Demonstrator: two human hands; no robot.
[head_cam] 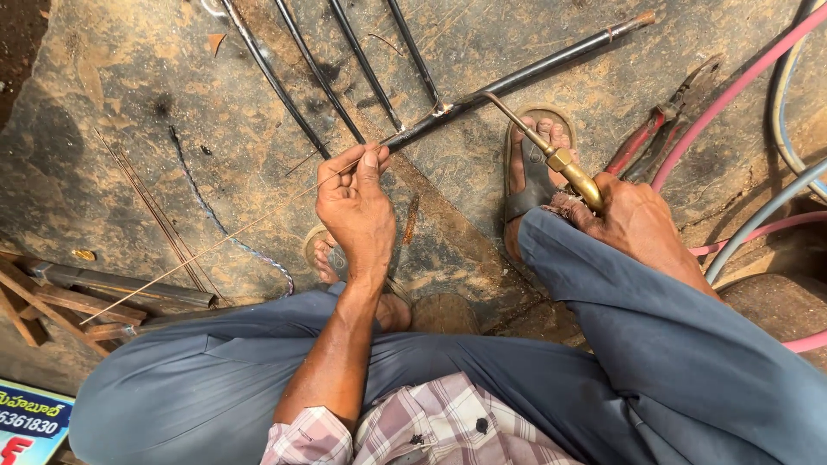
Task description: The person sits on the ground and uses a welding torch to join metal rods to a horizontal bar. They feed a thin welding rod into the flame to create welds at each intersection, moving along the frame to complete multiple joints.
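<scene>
Brazing at the pipe joint [441,109], frame center-top, on the ground.
Torch [551,153], clenched in the right hand [633,220], tips in from 4 o'clock; left hand [355,207] pinches the rod [215,245] at 7 o'clock. Next, I judge, the rod's end must meet the joint.

A: Item one, and the only one of its kind: a printed sign board [33,424], lying at the bottom left corner, partly cut off by the picture's edge.

B: Shape and colours?

A: Flat, rectangular as far as it shows, tilted slightly. Blue ground, a line of yellow-green lettering along the top, white numerals below, and a red letter form on a pale patch at the lower edge.

B: Surroundings?

A: It rests on the ground just beside the person's grey trouser knee [138,387], below some wooden slats [43,306].

B: Any packages, labels, screens?

A: None visible.
</scene>
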